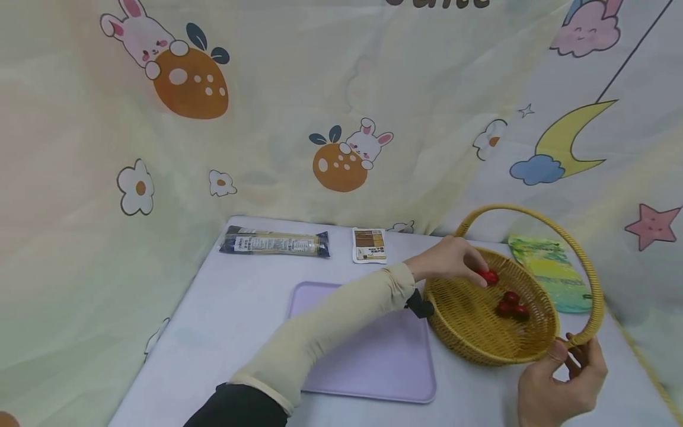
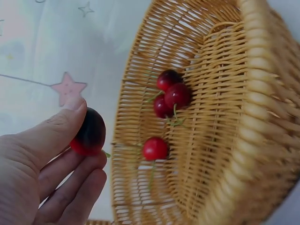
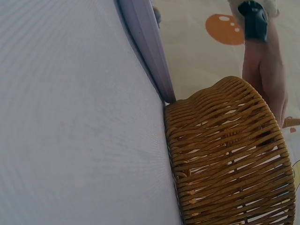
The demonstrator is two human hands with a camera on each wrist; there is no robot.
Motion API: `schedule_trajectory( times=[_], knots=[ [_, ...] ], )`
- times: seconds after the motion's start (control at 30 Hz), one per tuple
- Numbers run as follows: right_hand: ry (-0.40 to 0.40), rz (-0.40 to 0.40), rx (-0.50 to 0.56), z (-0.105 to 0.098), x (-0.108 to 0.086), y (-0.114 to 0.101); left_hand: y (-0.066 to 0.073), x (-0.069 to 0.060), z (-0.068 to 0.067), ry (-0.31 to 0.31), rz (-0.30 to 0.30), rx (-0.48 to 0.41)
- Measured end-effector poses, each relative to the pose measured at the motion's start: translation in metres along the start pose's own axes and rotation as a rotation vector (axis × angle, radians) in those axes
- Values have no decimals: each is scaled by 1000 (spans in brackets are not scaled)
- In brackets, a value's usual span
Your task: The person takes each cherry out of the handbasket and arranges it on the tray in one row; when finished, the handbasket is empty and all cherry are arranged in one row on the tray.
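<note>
My left hand (image 1: pixel 453 258) reaches over the wicker basket (image 1: pixel 459 338). Between its thumb and fingers it pinches a dark red cherry tomato (image 2: pixel 91 133) with a bit of green stem. More cherry tomatoes lie in the basket: a cluster of three (image 2: pixel 177 95) and a single bright red one (image 2: pixel 155 148) apart from them. At the basket's near right side, my right hand (image 1: pixel 565 379) grips the foot of the arched handle (image 1: pixel 594 290) by the rim. The right wrist view shows the basket's woven outer side (image 3: pixel 229 159) tilted up; the right hand's fingers are out of that view.
A lilac tray (image 1: pixel 373 367) lies left of the basket, under my left forearm. Behind it are a long dark packet (image 1: pixel 274 243) and a small brown-and-white sachet (image 1: pixel 369 245). A green and yellow bag (image 1: pixel 560 279) lies behind the basket. A printed cloth hangs at the back.
</note>
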State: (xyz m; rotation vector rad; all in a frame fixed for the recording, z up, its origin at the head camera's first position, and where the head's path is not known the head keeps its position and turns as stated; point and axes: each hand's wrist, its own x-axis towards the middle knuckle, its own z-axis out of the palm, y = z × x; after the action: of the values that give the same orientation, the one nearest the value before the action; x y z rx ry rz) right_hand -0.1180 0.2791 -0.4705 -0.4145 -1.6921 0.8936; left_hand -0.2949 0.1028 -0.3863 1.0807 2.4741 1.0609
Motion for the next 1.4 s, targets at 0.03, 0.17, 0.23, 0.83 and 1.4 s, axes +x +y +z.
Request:
schedule_trajectory(
  times=[0.03,0.17,0.23,0.83,1.4],
  knots=[
    [-1,4,-7,0,1,0,0,-4,-3,4,7,-9],
    [2,29,-29,-1,2,1,-1,-26,-14,29,31,-46],
    [2,37,-38,-2,2,1,0,-39,-19,43,32,-55],
    [-51,92,-112,-7,-2,0,-22,-190,-45,264,-86,-97],
    [-66,86,-107,-4,-4,-3,-67,-292,-21,407,-52,48]
  ],
)
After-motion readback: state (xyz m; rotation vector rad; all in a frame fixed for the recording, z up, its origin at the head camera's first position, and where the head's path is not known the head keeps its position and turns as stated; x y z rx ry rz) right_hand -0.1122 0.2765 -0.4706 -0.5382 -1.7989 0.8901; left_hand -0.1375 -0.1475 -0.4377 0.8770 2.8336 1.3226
